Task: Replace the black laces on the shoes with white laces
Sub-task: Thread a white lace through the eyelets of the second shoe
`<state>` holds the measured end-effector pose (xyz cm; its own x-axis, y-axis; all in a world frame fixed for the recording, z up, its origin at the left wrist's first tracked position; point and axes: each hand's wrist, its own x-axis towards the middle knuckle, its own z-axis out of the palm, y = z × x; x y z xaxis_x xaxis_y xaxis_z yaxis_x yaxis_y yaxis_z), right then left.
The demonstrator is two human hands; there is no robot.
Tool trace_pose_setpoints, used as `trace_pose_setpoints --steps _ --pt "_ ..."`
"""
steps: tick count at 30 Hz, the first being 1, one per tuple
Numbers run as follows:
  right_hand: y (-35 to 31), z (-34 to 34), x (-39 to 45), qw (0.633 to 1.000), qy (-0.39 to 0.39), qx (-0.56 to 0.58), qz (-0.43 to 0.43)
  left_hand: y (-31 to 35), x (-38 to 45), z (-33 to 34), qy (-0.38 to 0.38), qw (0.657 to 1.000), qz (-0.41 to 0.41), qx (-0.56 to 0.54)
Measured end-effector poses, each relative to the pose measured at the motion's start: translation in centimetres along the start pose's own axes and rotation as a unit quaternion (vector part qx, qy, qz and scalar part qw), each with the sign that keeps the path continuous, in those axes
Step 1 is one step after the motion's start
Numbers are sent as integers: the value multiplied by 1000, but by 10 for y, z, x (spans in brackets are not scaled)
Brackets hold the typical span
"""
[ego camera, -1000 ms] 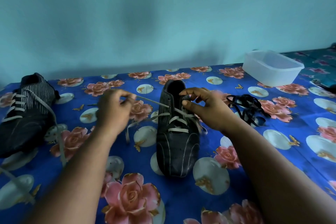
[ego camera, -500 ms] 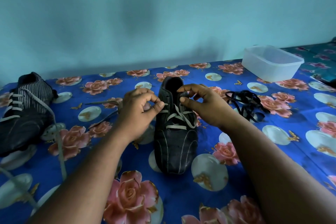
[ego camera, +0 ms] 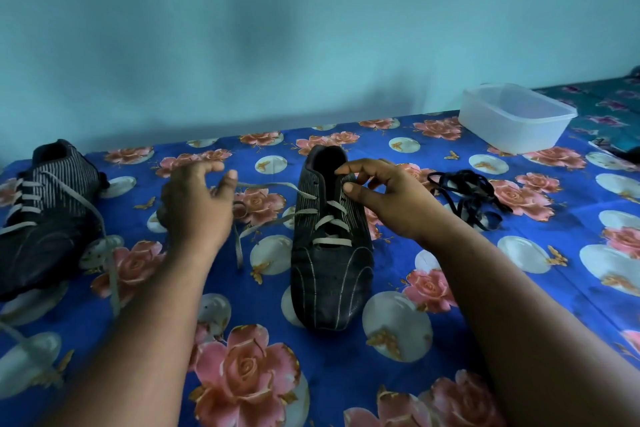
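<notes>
A black striped shoe (ego camera: 329, 281) stands in the middle of the bed, toe toward me, with a white lace (ego camera: 327, 240) crossed through its lower eyelets. One loose lace end (ego camera: 273, 186) runs left from an upper eyelet to the thumb of my left hand (ego camera: 197, 208), whose fingers are spread with nothing pinched. Another end hangs down below that hand. My right hand (ego camera: 391, 208) pinches the shoe's right eyelet edge near the collar. A second black shoe (ego camera: 45, 218), laced in white, lies at the far left. The removed black laces (ego camera: 467, 198) sit in a heap right of my right hand.
A floral blue sheet (ego camera: 346, 367) covers the bed. An empty translucent plastic tub (ego camera: 512, 121) stands at the back right by the wall. The left shoe's long white lace ends (ego camera: 110, 270) trail toward the near left edge.
My left hand has moved left, away from the shoe, and opened from a pinch. My right hand keeps its hold on the shoe's upper edge.
</notes>
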<state>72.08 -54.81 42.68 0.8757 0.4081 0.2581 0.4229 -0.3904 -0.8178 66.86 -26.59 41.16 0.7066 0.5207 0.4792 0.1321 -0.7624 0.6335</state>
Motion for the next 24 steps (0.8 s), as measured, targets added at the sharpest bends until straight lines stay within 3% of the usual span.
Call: trace_pose_setpoints --steps 3,5,8,13,17,20,24 --pt "-2 -3 0 999 29 -34 -24 20 -11 5 -136 971 74 -183" --pt "-5 -4 -1 997 43 -42 -54 27 -20 10 -197 949 150 -196" --pt "-7 -1 -3 988 24 -93 -123 30 -23 20 -193 941 232 -151" --pt "-11 8 -6 964 25 -212 -156 29 -19 19 -181 937 251 -159" --pt "-14 18 -7 953 8 -267 -145 33 -23 13 -230 932 193 -205" --pt "-14 21 -4 965 6 -229 -124 43 -29 10 -287 926 97 -226" --pt "-13 22 1 984 10 -154 -91 51 -27 12 -297 934 27 -198"
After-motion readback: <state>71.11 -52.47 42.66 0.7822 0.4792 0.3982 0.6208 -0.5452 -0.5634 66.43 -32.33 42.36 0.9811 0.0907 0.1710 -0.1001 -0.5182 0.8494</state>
